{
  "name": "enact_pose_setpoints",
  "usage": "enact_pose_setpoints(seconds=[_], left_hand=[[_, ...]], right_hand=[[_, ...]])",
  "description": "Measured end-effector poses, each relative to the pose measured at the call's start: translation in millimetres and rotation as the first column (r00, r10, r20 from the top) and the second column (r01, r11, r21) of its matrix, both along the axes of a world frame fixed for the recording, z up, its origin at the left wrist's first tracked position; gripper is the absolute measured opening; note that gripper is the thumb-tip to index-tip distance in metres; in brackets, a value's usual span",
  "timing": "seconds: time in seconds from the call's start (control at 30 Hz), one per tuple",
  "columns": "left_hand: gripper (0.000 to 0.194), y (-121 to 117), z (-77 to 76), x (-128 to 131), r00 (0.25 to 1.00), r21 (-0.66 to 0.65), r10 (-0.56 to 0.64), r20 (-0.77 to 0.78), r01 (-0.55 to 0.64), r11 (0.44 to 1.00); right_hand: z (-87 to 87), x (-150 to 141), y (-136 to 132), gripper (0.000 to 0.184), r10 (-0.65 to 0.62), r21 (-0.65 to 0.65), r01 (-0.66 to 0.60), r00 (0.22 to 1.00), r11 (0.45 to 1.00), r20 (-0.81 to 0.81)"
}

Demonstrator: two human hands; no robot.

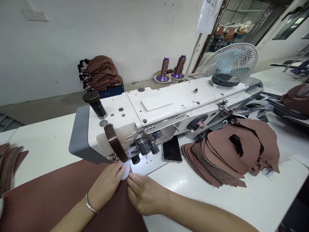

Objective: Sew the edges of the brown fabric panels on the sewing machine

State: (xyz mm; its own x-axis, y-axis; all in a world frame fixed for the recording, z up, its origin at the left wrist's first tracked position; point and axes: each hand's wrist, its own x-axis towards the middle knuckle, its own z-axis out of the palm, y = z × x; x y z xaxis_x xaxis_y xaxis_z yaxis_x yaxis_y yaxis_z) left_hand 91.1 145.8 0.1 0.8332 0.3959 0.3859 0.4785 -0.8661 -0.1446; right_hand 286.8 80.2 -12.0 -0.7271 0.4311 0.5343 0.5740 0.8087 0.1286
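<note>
Now the left hand point(106, 184), half-open, presses a smooth brown sheet point(61, 187) running down-left; right hand point(147, 195) pinches its edge.

1 black phone point(172, 149), 1 white fan point(229, 59), switches point(35, 15) on the wall point(120, 25).

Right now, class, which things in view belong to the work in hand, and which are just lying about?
Seemingly in use:
brown sheet, beneath the left hand
pale round piece, at the fingertips
sewing machine
thread cones, probably

Apparently lying about:
phone
fan
brown bundle by the wall
stacked brown pieces, untouched, role unclear
</note>
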Motion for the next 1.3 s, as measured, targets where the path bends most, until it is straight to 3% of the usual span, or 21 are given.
enact_pose_setpoints(seconds=[0.17, 0.4, 0.53, 0.9, 1.07, 1.3], left_hand=[[0.038, 5.8, 2.8, -2.8, 0.999, 0.063, -0.039, -0.001, 0.039, 0.997], [0.036, 8.8, 8.7, -4.7, 0.993, 0.013, -0.001, -0.118, 0.002, 1.0], [0.036, 11.3, 11.5, -3.1, 0.993, 0.01, -0.035, -0.113, 0.037, 0.999], [0.031, 18.3, 0.6, -6.4, 0.992, -0.036, -0.055, -0.111, 0.052, 0.998], [0.033, 18.3, 1.7, -3.4, 0.993, 0.003, -0.055, -0.103, 0.056, 0.998], [0.036, 12.7, 9.6, 7.2, 0.985, -0.052, 0.009, -0.171, -0.018, 0.998]], right_hand=[[-2.4, 0.6, 0.2, 0.022, -0.005, 0.0, 0.005, 1.0, 1.0, 0.008], [-5.8, -0.1, -0.4, 0.025, 0.002, 0.024, -0.002, 0.999, 1.0, -0.032], [-5.9, -2.8, 2.5, 0.026, -0.011, 0.028, 0.012, 0.999, 1.0, -0.035], [-9.9, -4.4, 6.0, 0.028, -0.037, 0.033, 0.038, 0.999, 0.999, -0.004], [-12.0, -4.7, 6.0, 0.028, -0.047, 0.03, 0.047, 0.999, 0.998, -0.007], [-12.6, -6.2, 6.1, 0.028, -0.056, 0.022, 0.056, 0.998, 0.998, -0.011]])
